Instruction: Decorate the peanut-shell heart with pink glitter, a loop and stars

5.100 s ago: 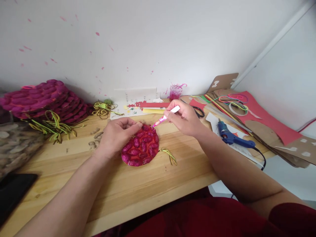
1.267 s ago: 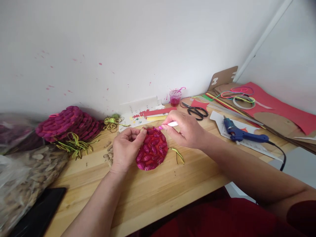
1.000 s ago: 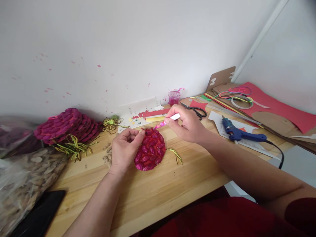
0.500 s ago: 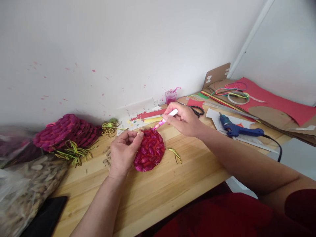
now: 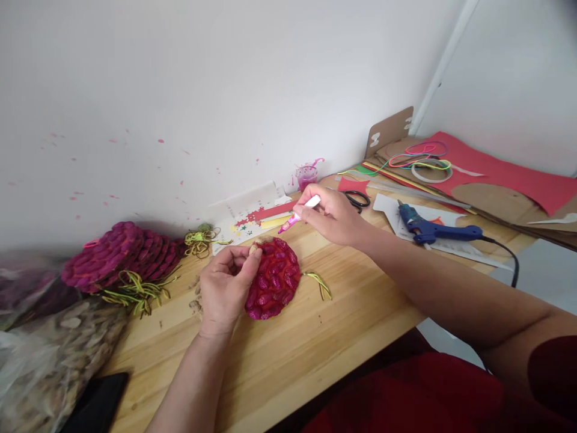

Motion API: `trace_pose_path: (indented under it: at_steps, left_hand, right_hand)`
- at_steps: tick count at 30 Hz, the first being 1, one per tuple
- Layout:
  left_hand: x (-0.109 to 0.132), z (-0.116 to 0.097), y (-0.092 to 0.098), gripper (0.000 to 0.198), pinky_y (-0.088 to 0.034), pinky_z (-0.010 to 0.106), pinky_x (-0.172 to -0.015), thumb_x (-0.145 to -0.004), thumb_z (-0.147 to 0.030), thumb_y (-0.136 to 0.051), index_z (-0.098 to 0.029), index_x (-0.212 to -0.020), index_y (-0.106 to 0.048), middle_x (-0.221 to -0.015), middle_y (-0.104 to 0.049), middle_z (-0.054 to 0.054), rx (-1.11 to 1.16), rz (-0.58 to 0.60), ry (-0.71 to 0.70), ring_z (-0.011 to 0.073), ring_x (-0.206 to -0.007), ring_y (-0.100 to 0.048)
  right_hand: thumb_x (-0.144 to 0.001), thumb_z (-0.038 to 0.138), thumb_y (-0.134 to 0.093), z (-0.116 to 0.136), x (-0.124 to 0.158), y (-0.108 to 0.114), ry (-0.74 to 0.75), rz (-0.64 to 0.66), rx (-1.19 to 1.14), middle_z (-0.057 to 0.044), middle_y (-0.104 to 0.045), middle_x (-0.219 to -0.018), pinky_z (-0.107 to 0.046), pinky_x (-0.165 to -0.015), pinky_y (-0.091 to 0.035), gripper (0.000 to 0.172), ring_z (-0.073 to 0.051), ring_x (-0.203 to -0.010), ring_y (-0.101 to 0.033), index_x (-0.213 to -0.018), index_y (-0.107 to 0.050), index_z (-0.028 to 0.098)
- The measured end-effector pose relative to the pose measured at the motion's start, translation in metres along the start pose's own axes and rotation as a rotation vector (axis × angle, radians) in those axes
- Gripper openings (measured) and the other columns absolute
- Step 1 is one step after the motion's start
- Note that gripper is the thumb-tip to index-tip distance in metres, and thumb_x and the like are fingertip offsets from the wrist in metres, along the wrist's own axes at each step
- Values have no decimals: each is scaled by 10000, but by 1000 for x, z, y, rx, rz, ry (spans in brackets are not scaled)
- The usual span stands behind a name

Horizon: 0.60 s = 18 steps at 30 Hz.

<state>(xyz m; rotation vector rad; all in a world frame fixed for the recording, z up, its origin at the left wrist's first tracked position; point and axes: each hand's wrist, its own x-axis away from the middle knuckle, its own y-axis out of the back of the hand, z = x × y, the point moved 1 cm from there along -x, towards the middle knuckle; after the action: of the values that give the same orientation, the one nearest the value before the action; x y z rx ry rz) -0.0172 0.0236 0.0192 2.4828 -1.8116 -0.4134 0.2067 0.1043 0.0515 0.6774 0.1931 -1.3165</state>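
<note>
While my left hand [image 5: 224, 287] pinches the red disc [image 5: 273, 278] at its rim, my right hand [image 5: 332, 215] grips a pink brush [image 5: 298, 214] just above it.

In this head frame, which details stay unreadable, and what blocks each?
- Head view: the left edge of the red disc is hidden by the left hand.
- The brush handle's middle is covered by the right hand.
- The clear bag at lower left is blurred and cut by the frame edge.
- The paint cup contents are too small to read.
</note>
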Motion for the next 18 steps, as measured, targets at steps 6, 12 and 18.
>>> trace_pose_path:
  at_steps: [6,12,18]
  left_hand:
    - [1,-1,-1,259,-371,196,-479,-764,-412,-835,-192,-819,-711,-653,-622,-31,11,7,-5,87,-528,-487]
    - [1,-2,-2,266,-360,195,-470,-768,-422,-834,-193,-815,-709,-642,-609,-36,10,4,11,86,-523,-472]
    - [0,2,0,307,-385,200,-490,-747,-449,-847,-185,-822,-710,-665,-631,-28,7,-3,20,92,-532,-499]
  right_hand:
    - [-884,351,-680,1,0,0,-34,43,-58,46,-576,-623,-261,-518,-338,190,-113,-546,-487,-818,-581,202]
    - [-883,310,-669,0,-2,4,-61,7,-73,35,-577,-633,-265,-521,-337,178,-118,-560,-493,-788,-563,204]
    - [-901,339,-662,-4,-1,1,-77,60,-37,30,-616,-648,-267,-540,-355,172,-126,-576,-538,-835,-589,198]
